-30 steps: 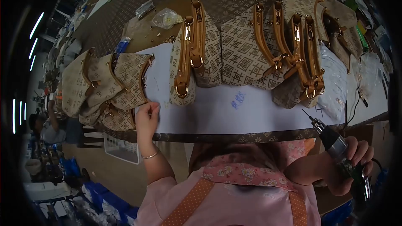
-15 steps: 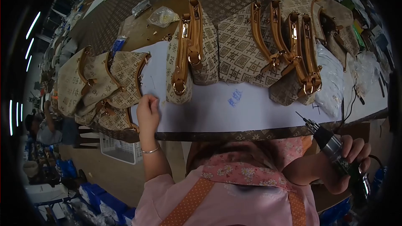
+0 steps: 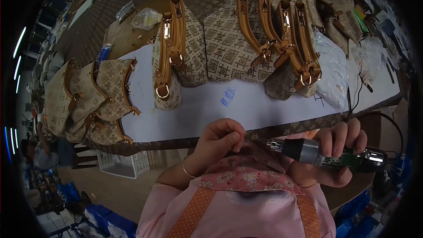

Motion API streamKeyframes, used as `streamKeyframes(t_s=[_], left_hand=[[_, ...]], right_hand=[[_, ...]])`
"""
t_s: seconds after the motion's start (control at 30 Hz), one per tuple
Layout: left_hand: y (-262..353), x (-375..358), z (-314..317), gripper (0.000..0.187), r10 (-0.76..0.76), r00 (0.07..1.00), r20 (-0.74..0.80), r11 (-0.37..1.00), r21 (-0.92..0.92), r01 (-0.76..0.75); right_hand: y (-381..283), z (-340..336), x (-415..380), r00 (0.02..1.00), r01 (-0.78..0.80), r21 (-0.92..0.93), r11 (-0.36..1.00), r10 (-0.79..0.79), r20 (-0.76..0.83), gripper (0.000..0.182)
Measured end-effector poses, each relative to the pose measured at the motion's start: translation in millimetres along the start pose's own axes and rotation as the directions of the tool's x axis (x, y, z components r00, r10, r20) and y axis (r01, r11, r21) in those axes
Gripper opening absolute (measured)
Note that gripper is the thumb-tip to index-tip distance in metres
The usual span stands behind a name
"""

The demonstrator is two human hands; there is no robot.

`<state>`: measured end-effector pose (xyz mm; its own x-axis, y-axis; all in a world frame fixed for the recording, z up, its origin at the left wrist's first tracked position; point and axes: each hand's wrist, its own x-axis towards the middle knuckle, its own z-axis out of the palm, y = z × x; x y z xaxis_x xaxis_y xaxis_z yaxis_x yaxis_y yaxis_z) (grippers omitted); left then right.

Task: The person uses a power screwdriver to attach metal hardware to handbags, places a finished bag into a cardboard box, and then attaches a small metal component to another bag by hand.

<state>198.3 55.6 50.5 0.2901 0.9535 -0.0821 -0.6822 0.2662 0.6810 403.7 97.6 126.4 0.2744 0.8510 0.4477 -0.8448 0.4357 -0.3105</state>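
Note:
My right hand point(image 3: 341, 145) grips an electric screwdriver point(image 3: 308, 150), held level above my lap with its tip pointing left. In front of that tip is my left hand point(image 3: 220, 141), thumb and forefinger pinched together. Whatever sits in the pinch is too small to make out. Beyond the hands, tan patterned handbags with brown leather trim stand on the table: one pair point(image 3: 191, 48) at the centre, others point(image 3: 229, 39) to the right. More handbag pieces point(image 3: 112, 79) lie at the left.
White paper point(image 3: 194, 119) with blue scribbles covers the front of the table. Small metal parts and a clear plastic bag point(image 3: 146, 19) lie at the back left. A filled plastic bag point(image 3: 330, 75) is at the right, a white basket point(image 3: 119, 164) below the table's left edge.
My left hand has moved right, off the paper's left side, to the screwdriver's tip. My right hand has turned the screwdriver from slanting upward to level. The view has shifted slightly.

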Motion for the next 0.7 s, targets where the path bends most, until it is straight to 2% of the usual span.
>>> streamKeyframes(t_s=[0.13,0.2,0.5,0.7], left_hand=[[-8.6,5.6,3.0,0.01,-0.074,0.997,0.026,0.995,-0.065,0.075],[-10.6,7.6,3.5,0.01,-0.101,0.994,0.036,0.977,-0.185,0.106],[-13.9,13.0,9.1,0.021,-0.169,0.986,-0.008,0.965,-0.203,0.164],[-12.1,15.8,11.3,0.021,-0.192,0.981,0.001,0.962,-0.198,0.188]], right_hand=[[2.0,-4.2,-2.4,1.0,-0.004,-0.008,1.0,0.004,-0.013,0.042],[1.7,-5.1,-2.2,1.0,0.007,-0.005,1.0,-0.007,-0.018,0.042],[2.2,-8.3,-0.5,0.999,0.016,0.016,1.0,-0.016,0.031,0.04],[4.0,-8.7,0.2,0.998,0.009,-0.005,1.0,-0.009,0.055,0.04]])
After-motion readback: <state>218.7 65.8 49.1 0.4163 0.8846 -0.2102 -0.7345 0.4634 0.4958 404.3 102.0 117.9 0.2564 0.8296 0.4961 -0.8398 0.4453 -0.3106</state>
